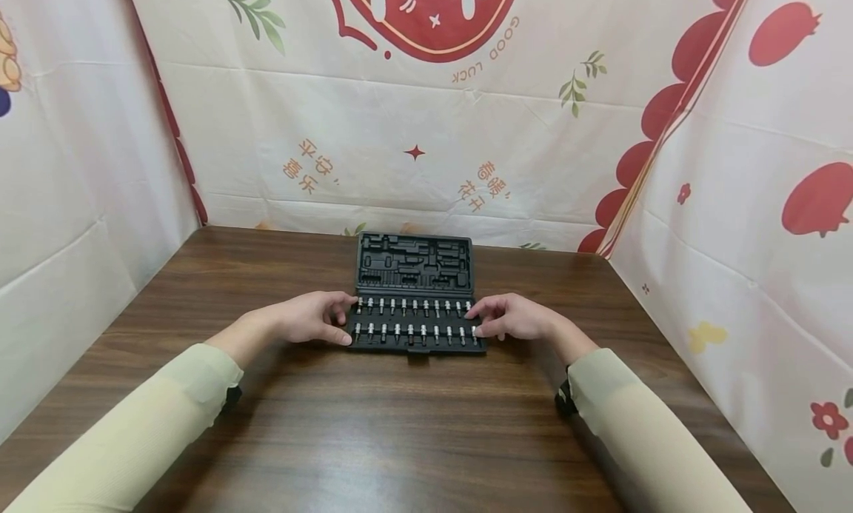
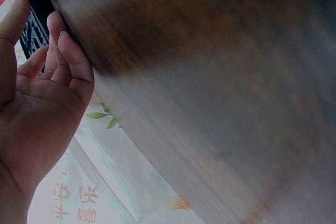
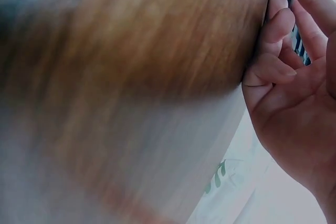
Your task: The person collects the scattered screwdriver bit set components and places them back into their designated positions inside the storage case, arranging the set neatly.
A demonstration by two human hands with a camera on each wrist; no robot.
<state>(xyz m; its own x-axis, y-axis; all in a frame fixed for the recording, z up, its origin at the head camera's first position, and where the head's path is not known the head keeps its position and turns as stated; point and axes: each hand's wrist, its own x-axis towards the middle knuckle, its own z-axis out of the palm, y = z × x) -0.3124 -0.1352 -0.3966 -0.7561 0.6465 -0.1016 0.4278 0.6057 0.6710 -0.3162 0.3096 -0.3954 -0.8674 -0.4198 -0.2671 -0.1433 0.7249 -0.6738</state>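
A black bit-socket case (image 1: 416, 320) lies on the table with its lid (image 1: 415, 265) folded back. Two rows of silver bit sockets (image 1: 411, 330) stand in its base. My left hand (image 1: 309, 317) holds the case's left edge, thumb at the near corner and bent fingers farther back. On the opposite side, my right hand (image 1: 513, 317) grips the right edge, its thumb and index finger beside the end sockets. In the left wrist view, the fingers (image 2: 73, 59) meet the dark case edge. The right wrist view shows curled fingers (image 3: 278, 24) against the other edge.
The brown wooden table (image 1: 373, 431) extends in front of the case and to both sides. Printed cloth (image 1: 413, 113) hangs behind the table, with more cloth at the left and right. Pale green sleeves (image 1: 143, 424) cover both forearms.
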